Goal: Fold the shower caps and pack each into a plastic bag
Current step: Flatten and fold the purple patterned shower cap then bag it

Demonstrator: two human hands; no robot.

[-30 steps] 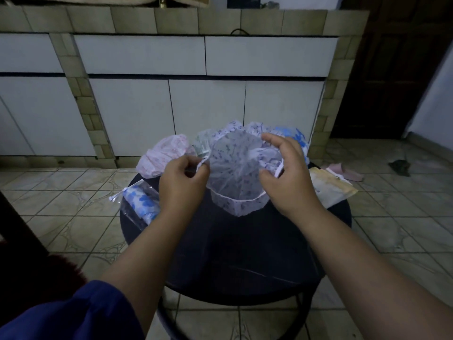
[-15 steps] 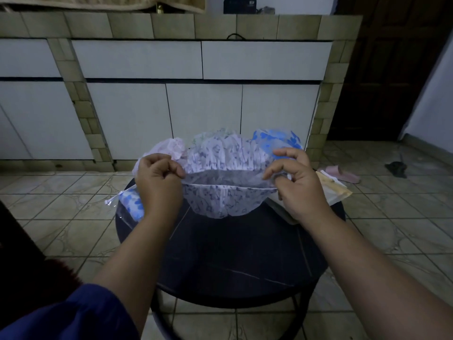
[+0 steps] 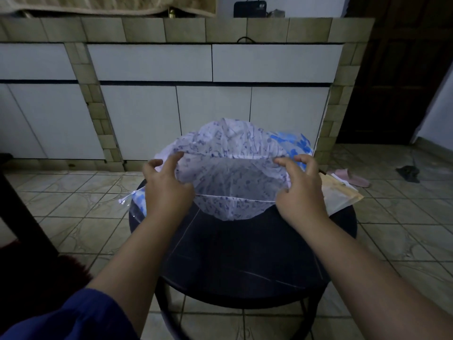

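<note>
The cap (image 3: 232, 182) between my hands is thin, translucent plastic film, printed with small blue figures, gathered into fine crinkles along its rim. Behind it a second cap (image 3: 291, 141) is the same filmy stuff with bolder blue blotches. By my left hand (image 3: 166, 190) a clear bag (image 3: 136, 204) looks glossy and catches light. The bags (image 3: 340, 195) by my right hand (image 3: 301, 192) look smooth, pale. The tabletop (image 3: 245, 261) is dark, smooth, faintly shiny. The floor tiles (image 3: 81, 217) are glazed and veined.

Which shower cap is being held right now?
The white cap with small purple print, stretched open between the left hand and right hand. The bright blue cap lies behind, untouched.
</note>
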